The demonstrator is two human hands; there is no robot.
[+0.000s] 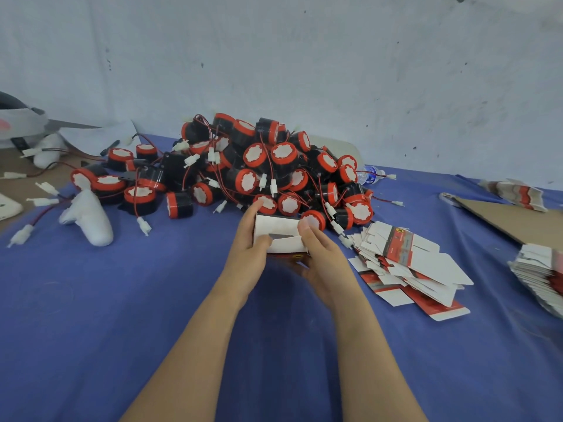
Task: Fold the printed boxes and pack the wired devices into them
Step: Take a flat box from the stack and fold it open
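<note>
Head view, both hands at work over the blue cloth (122,300). I have the left hand (246,254) and the right hand (324,260) closed on one part-folded printed box (278,231), which is held between them just above the cloth, its white inner face turned up toward me. The left forefinger (256,208) runs straight along the box's left wall, and the left thumb (264,240) curls over the near edge. The right thumb (305,228) presses the box's right upper corner; the other right fingers pass under the box, and I cannot tell how they lie. A red and black printed panel shows below the thumbs.

Just beyond the fingertips, and touching the box's far edge, lies the heap of wired devices (259,166): black bodies, red caps, red leads with white plugs. To the right of the right hand, near it, is a loose pile of flat box blanks (408,263). Well apart to the right is a second stack of blanks (542,275), with a cardboard sheet (511,220) beyond it. Left of the left fingers, well apart, a white handheld object (88,219) lies on the cloth.
</note>
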